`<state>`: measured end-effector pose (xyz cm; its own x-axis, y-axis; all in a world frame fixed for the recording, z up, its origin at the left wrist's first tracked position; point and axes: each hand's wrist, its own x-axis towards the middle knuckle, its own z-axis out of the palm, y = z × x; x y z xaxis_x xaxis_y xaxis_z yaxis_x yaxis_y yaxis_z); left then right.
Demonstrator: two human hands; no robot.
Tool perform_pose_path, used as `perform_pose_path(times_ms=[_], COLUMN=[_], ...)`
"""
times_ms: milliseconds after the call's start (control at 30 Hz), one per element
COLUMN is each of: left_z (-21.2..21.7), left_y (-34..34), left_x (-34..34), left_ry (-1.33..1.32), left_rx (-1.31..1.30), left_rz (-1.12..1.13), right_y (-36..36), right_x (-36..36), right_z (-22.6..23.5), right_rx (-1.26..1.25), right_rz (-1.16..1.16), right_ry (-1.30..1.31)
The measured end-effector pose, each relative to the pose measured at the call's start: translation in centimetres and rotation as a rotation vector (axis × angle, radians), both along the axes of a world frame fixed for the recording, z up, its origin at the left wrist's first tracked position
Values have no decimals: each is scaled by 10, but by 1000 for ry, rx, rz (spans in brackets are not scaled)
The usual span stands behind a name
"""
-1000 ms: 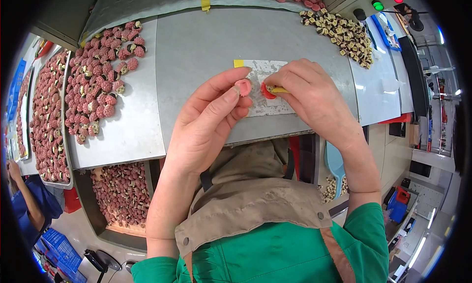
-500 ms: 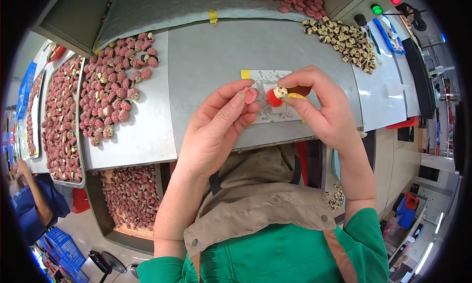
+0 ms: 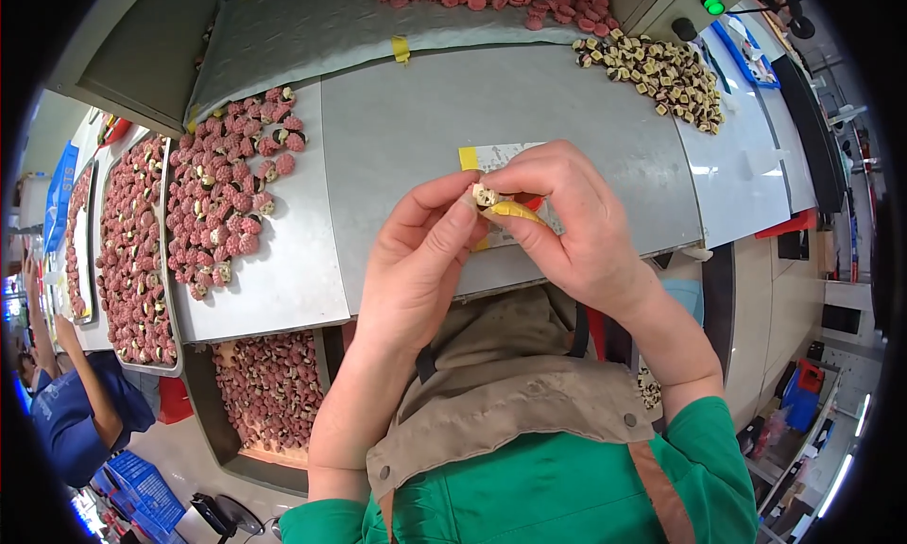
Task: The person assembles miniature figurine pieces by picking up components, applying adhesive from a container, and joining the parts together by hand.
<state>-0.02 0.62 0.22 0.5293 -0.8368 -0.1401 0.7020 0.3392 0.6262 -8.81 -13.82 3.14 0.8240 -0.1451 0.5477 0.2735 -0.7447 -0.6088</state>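
pinched between left hand fingertips, a pale kernel is held. right hand, closed on a yellow tool, lies just right of it.

Small pale, cream-coloured piece with dark flecks, pinched between fingertips of left hand and right hand, raised above the front edge of the grey metal counter. Slim yellow tool gripped in the right hand, lying roughly level, its tip touching the piece from below and to the right. Bit of red showing just behind the tool, too hidden to tell.
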Motion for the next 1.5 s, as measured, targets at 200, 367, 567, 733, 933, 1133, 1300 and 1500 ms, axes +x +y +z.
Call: perform_pose_path(times_ms=[200,367,567,733,933,1133,1300,1500], left_z=[-3,-2,3,10,5,16,39,22], left_y=[-2,-3,1,-2,0,14,68,189], left_x=[-11,-8,-4,-4,-1,5,28,159], left_ry=[-193,-179,-147,-164,-139,-141,-384,-1125], left_rx=[43,40,34,85,46,138,363,847], left_rz=[197,123,12,6,-42,-71,40,917], right_y=[9,9,2,-6,-6,1,-20,-83], right_x=[-5,-7,-4,-3,-2,8,-16,-23], right_z=[-5,-13,-6,-5,-8,0,12,0], right_rx=[174,435,168,170,264,-130,-31,-73], right_rz=[-51,-14,-42,79,83,118,-10,-273], right_ry=[51,113,5,126,75,10,215,244])
